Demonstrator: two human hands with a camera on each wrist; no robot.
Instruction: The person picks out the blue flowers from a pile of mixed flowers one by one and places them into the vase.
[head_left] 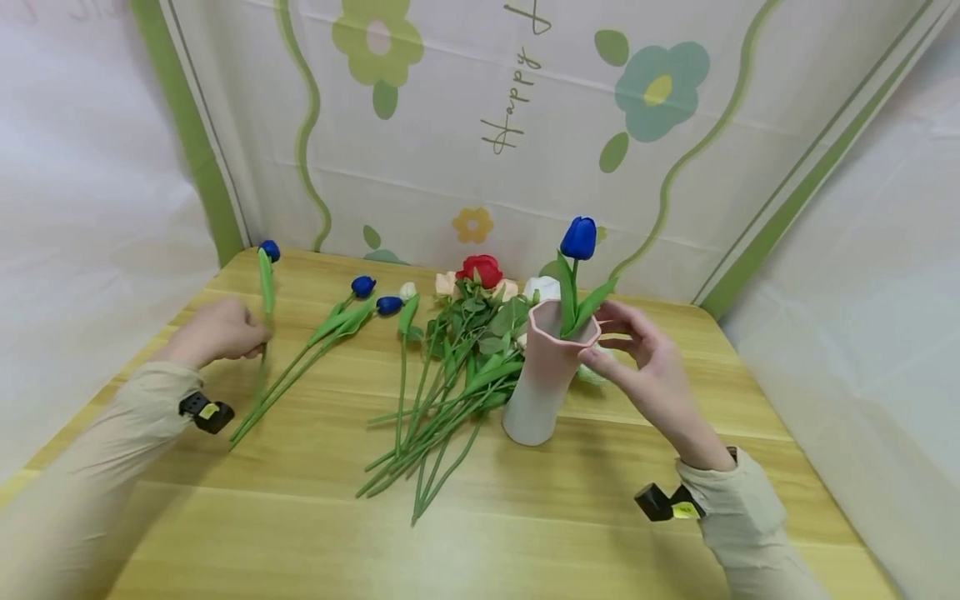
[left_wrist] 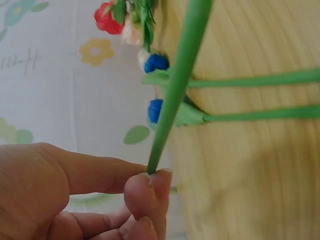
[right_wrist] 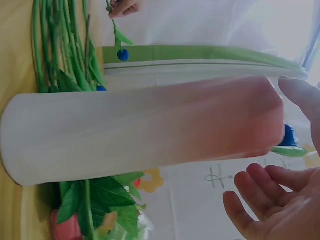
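Note:
My left hand pinches the stem of a blue tulip between thumb and fingertips at the table's left side. The left wrist view shows this green stem rising from the pinch. A white vase with a pink rim stands upright right of centre, another blue tulip in its mouth. Around the vase's upper right side, my right hand spreads its thumb and fingers. In the right wrist view, the thumb is right at the rim and the other fingers are curved loosely, apart from the vase.
Two blue tulips lie between my left hand and a pile of green stems. A red rose and pale blooms top the pile, left of and behind the vase. A printed curtain hangs behind the wooden table.

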